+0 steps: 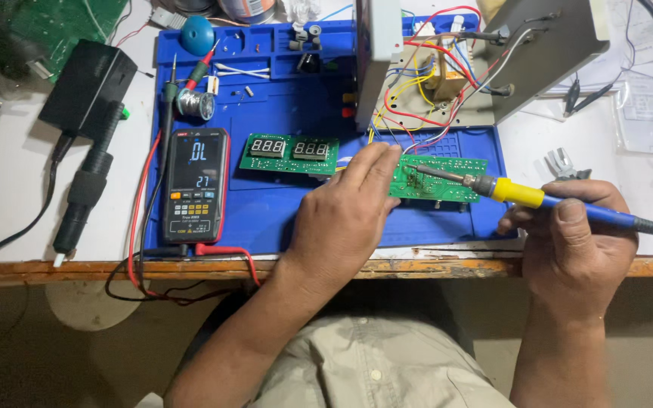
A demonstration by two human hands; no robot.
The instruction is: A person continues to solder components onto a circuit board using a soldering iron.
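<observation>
My left hand [345, 211] rests on the blue work mat [281, 204], fingers pinching the left edge of a green circuit board [447, 180]. My right hand [568, 234] grips a soldering iron [523, 195] with a yellow collar and blue handle. Its metal tip touches the middle of that board. A second green board with two digit displays [290, 151] lies just left of my left hand, joined to the first by thin wires.
A dark multimeter [195, 185] with red and black leads lies at the mat's left. A solder spool [194, 103] sits above it. An open metal chassis with coloured wiring [447, 68] stands behind. Pliers [562, 162] lie at right, a black adapter [88, 87] at left.
</observation>
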